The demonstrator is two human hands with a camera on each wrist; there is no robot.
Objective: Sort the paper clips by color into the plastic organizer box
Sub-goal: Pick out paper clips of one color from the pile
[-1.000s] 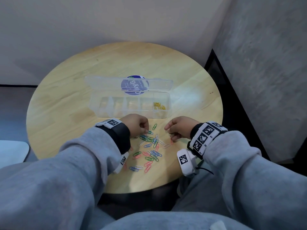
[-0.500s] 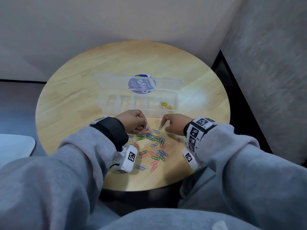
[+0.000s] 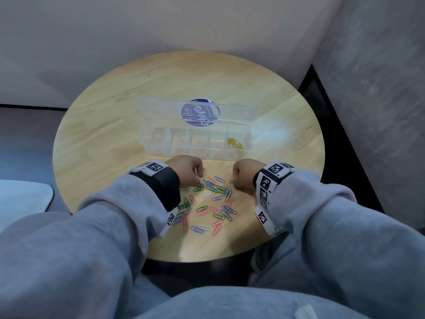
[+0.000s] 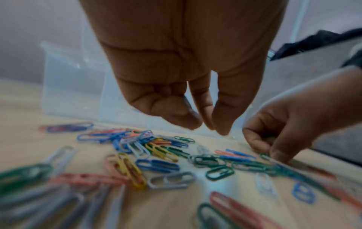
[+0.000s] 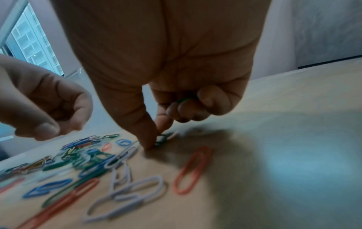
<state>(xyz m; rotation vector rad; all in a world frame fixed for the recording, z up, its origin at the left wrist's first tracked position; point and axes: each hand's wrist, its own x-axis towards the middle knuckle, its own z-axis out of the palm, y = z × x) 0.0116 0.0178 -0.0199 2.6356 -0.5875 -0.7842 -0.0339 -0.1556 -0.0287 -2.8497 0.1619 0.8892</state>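
A clear plastic organizer box (image 3: 161,143) stands open on the round table, with yellow clips (image 3: 234,143) in its rightmost compartment. Mixed paper clips (image 3: 211,203) in green, blue, red, white and yellow lie scattered in front of it. My left hand (image 4: 205,128) hovers over the pile's far left part (image 4: 156,148); its fingers are curled and its fingertips are together, with nothing seen between them. At the pile's far right, my right hand (image 5: 154,139) pinches a green clip (image 5: 161,138) against the table with thumb and forefinger. More green shows inside its curled fingers (image 5: 211,99).
The box's lid (image 3: 195,109), which carries a blue round sticker, lies flat behind the compartments. The table edge (image 3: 207,259) is close to my lap. Walls stand behind and to the right. A white surface (image 3: 23,199) sits low at the left.
My right hand has come down from just above the pile and its fingertips now pinch a green clip on the table. The left hand has stayed over the pile's left part.
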